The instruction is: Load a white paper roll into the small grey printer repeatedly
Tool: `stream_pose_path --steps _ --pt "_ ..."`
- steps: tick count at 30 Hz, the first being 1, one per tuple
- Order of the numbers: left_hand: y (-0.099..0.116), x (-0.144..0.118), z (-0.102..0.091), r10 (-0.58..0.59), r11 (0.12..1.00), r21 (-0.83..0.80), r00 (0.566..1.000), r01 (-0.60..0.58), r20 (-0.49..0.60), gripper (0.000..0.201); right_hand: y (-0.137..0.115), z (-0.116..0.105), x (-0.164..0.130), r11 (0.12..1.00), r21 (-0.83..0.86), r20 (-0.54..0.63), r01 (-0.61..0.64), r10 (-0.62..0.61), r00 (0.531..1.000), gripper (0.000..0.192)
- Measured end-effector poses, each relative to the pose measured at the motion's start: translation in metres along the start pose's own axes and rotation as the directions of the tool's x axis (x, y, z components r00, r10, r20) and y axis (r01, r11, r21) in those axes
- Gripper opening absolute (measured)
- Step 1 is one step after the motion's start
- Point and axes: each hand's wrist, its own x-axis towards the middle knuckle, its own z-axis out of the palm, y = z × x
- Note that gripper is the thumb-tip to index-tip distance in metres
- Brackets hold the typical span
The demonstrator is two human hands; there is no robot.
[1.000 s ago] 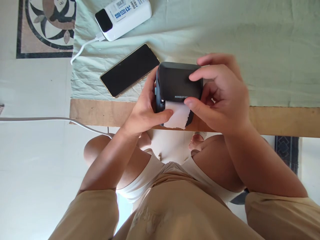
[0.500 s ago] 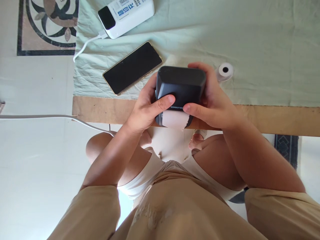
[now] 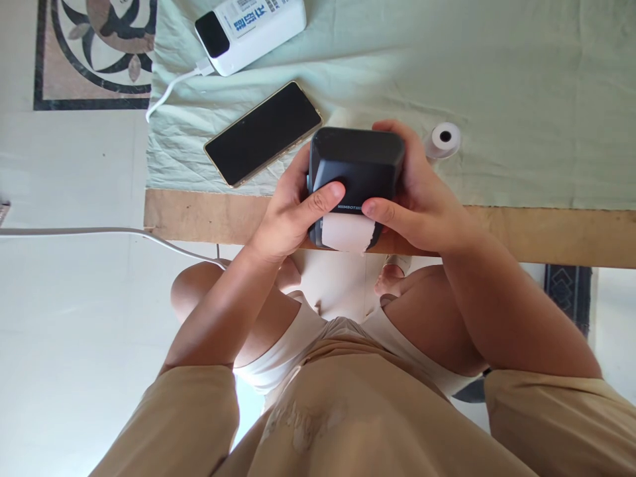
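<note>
Dark label printer clamped between both hands, just above the near edge of the table. Left hand wrapped round the printer's left side, thumb pressed flat across the front face, just above the slot. Right hand closed on the right side, fingers curled over the far top corner, thumb lying on the front beside the small white lettering. Thumbs almost meeting, a narrow gap between them. White paper strip hanging out of the slot below the thumbs, its lower edge torn and uneven, reaching past the near edge of the table.

Pale green cloth spread over most of the table, wrinkled, a bare strip of brown wood left along the near edge. Small white paper roll lying on the cloth just beyond the right hand, dark core facing up, close to the knuckles; touching or not, cannot tell. Black phone face up with a dark screen on the cloth, near the left edge of the table, angled, just beside the left hand. White power bank at the far left corner, a white cable plugged into it and trailing over the left edge. Second white cable crossing the floor below the left edge.
</note>
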Motion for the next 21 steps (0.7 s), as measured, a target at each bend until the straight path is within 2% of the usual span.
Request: stream_pose_path --steps 3,5,10,15,18,21 --pt "-0.002 0.002 -0.001 0.029 0.999 -0.022 0.997 -0.028 0.076 0.053 -0.001 0.0 0.0 0.994 0.105 0.032 0.001 -0.005 0.999 0.087" --pt "-0.003 0.004 -0.002 0.032 0.997 -0.072 0.994 -0.024 0.106 0.051 -0.002 0.001 0.0 0.995 0.097 0.002 0.026 -0.027 1.0 0.081" --pt "0.0 0.008 0.004 -0.047 0.969 -0.239 0.998 0.055 0.039 0.038 -0.007 0.001 -0.002 0.998 0.023 -0.067 0.066 -0.064 0.996 0.072" --pt "0.004 0.009 0.007 -0.03 0.98 -0.194 0.998 0.041 0.063 0.033 -0.003 -0.001 -0.002 0.997 -0.015 -0.061 0.08 -0.081 0.995 0.083" --pt "0.006 0.009 0.009 -0.104 0.966 -0.239 0.994 0.095 -0.024 0.031 -0.002 -0.001 -0.001 0.999 0.041 -0.002 0.013 -0.013 1.0 0.1" --pt "0.008 0.009 0.011 -0.127 0.955 -0.283 0.983 0.086 -0.131 0.025 -0.004 0.003 -0.001 0.997 0.074 -0.011 -0.022 0.023 1.0 0.103"
